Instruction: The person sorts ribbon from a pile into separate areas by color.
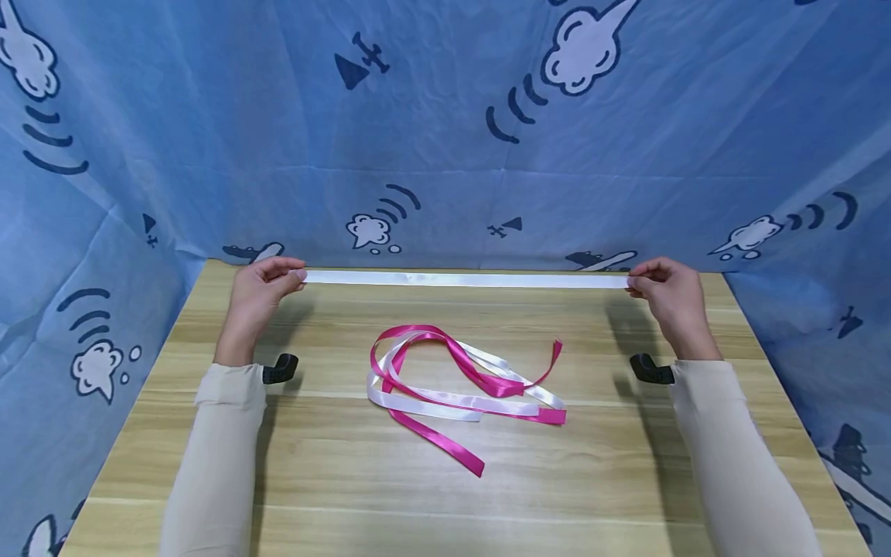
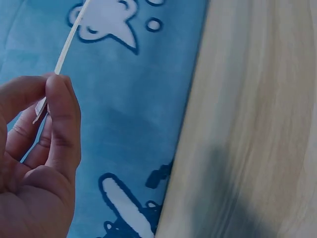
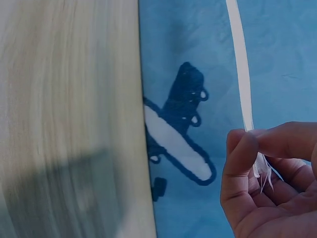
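A white satin ribbon stretches straight and taut between both hands near the table's far edge. The left hand pinches one end between thumb and fingertips; in the left wrist view a short tail of the ribbon pokes out below the pinch. At the other end the right hand pinches the ribbon likewise. Frayed threads hang from that end of the ribbon under the thumb in the right wrist view. Nearer the person, a loose pile of pink ribbon and white ribbon lies looped on the table.
The light wood table ends at a blue patterned cloth that hangs behind it and at both sides. Black camera mounts stick out from the cuffs of the pale sleeves.
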Tool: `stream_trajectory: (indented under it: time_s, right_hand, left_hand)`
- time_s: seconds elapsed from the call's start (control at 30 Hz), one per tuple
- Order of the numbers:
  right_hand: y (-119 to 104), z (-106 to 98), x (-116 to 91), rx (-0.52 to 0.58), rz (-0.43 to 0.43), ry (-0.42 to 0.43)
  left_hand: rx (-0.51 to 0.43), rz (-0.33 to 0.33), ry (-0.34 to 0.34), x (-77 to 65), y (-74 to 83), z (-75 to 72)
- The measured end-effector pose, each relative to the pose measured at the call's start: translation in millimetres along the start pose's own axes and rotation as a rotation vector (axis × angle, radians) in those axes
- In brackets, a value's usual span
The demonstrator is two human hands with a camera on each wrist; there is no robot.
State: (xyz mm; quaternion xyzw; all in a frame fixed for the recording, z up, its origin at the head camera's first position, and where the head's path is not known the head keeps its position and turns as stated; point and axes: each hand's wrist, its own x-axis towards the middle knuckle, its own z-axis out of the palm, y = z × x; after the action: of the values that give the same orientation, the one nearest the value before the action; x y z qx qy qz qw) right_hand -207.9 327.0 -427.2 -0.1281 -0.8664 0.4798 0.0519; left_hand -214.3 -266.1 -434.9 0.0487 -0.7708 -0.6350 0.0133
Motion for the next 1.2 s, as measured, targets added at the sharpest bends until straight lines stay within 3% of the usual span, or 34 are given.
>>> stream_trajectory:
  time_s: [0.13,0.37,0.57,1.03,1.2]
  right_hand:
    - [5,4,7,0.005,0.020,-0.020]
    - [12,16,24,-0.010,0.038,-0.066]
    - [16,29,39,-0.094,0.020,-0.052]
    - [31,46,53,-0.227,0.011,-0.002]
    - [34,49,55,-0.250,0.014,0.018]
  left_hand:
    - [0.082,-0.021,-0.005,8.6,-4.3,1.9]
    - [0.111,-0.058,-0.013,27.0,-15.3,6.7]
    - [0.133,-0.115,-0.028,37.8,-18.3,10.2]
    - [0.328,-0.130,0.045,56.4,-34.9,32.5]
    - [0.351,-0.138,0.070,59.4,-39.3,37.7]
